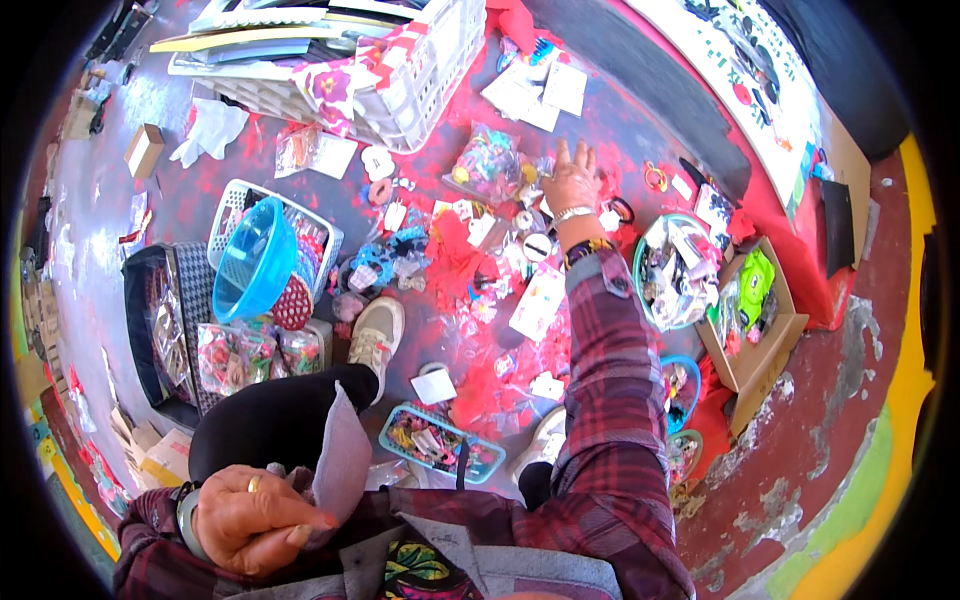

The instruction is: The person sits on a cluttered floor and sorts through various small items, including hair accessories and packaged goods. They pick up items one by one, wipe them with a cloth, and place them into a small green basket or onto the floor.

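My left hand (255,520) is held close to my body at the lower left, its fingers closed on a limp greyish-mauve piece of cloth (342,455) that sticks up beside my knee. Stretched far forward, my right hand (572,182) has its fingers apart and nothing visible in them. It is over the littered floor, just right of a clear plastic bag (485,160) of colourful small items. Below its wrist lie a round white-lidded item (538,246) and a white card (540,303). Whether the fingertips touch anything, I cannot tell.
A white crate (420,85) stands at the back. To the left are a blue basin (248,260) on a white basket (325,235) and a checked case (190,280). A filled round basket (640,270) and cardboard box (740,365) sit right; a blue tray (485,462) lies between my feet.
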The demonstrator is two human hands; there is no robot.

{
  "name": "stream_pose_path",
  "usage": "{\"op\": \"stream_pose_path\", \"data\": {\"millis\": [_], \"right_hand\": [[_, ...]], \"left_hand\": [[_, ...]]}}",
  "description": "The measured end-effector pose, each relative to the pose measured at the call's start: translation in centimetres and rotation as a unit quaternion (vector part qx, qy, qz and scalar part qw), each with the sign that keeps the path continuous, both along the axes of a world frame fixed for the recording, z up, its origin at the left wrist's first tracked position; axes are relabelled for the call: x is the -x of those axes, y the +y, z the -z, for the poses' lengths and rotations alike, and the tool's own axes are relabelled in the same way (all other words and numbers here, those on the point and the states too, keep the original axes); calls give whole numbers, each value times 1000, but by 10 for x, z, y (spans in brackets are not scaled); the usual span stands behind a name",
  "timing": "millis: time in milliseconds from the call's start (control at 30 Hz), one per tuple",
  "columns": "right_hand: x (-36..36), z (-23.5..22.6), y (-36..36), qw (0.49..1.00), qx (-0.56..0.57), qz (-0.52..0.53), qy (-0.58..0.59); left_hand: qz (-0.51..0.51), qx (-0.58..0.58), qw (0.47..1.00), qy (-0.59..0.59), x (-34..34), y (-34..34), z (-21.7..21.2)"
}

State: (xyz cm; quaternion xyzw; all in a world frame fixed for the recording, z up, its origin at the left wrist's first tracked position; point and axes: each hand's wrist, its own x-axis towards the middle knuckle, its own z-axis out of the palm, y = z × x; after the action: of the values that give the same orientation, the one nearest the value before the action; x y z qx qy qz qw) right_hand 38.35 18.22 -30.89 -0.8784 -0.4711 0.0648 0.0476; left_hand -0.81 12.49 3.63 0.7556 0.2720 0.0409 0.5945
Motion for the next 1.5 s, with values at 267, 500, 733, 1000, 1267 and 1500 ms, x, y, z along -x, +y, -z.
{"op": "stream_pose_path", "data": {"millis": [267, 500, 733, 1000, 1267, 1500], "right_hand": [[-28, 33, 102, 990, 122, -47, -54], [-43, 59, 147, 985, 169, -17, -5], [-48, 67, 156, 991, 128, -43, 19], [-46, 16, 71, 992, 98, -69, 43], [1, -24, -141, 818, -254, 128, 500], [51, -16, -298, 450, -210, 350, 794]], "left_hand": [[-53, -7, 997, 46, -11, 41, 13], [-150, -40, 984, 85, -11, 61, 17], [-147, -30, 985, 90, -2, 69, 12], [-92, 4, 996, 5, 18, 55, 8], [-58, -40, 997, -25, 34, 11, -4], [35, -52, 996, -56, 28, -18, -8]]}}
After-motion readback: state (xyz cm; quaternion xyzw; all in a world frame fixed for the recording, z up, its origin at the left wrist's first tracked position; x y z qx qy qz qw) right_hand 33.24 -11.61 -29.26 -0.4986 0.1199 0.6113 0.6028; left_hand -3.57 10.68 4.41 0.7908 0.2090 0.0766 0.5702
